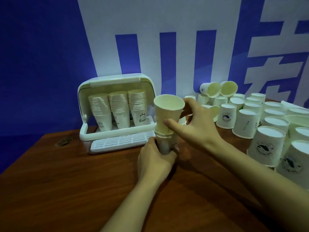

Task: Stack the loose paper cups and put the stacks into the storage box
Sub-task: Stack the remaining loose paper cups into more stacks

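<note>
We hold a short stack of paper cups (165, 141) upright near the middle of the wooden table (66, 173), our left hand (156, 159) curled round its lower part with the fingers wrapped about the bottom cup. Our right hand (195, 124) grasps the top cup (168, 113) of that stack, thumb lying across its near wall and fingers curled behind its rim, mouth up; this cup sits only partly down in the cups beneath it. At ten o'clock from the stack stands the white storage box (115, 111), its lid swung up and back, and inside it three tall stacks (119, 108) of cups stand side by side on the slotted floor, the rightmost printed with a small bear figure. A white slotted tray (120, 142) lies on the table just in front of the box, between the box and our left hand. From two to four o'clock the loose cups (260, 124) crowd the right side of the table, nearly all of them mouth down with their flat bottoms up, several showing a round dark emblem. Two cups (219, 88) lie on their sides atop the far ones, their open mouths turned toward us. Behind everything rises a blue and white wall (150, 30).
</note>
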Action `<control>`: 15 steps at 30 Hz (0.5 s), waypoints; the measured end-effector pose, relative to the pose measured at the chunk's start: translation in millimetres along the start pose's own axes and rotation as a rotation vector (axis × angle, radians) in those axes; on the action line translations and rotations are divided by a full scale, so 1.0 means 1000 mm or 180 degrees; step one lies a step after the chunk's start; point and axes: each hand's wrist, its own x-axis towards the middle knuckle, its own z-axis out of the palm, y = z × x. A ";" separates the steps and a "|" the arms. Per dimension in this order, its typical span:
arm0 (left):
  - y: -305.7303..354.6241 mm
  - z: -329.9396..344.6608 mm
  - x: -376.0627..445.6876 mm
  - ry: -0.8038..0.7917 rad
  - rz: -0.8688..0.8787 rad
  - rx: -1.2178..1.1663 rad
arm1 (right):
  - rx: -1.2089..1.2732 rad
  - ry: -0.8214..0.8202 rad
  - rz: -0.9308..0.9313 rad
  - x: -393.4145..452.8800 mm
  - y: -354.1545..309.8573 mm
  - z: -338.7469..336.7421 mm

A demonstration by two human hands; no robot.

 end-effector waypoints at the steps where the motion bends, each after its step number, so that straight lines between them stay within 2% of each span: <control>1: 0.000 0.000 0.000 -0.0009 0.0024 0.0003 | -0.0060 -0.0141 0.0119 -0.004 0.003 0.004; 5: 0.002 0.000 -0.001 -0.0071 0.0070 -0.0008 | -0.0299 -0.0441 0.0295 -0.009 0.018 0.010; 10: 0.003 0.000 -0.001 -0.0084 0.0072 0.0004 | 0.0461 -0.0388 0.0533 -0.011 0.032 0.003; 15: 0.001 0.000 0.001 -0.0050 0.0069 0.0028 | -0.0026 -0.0393 0.0335 -0.016 0.040 0.008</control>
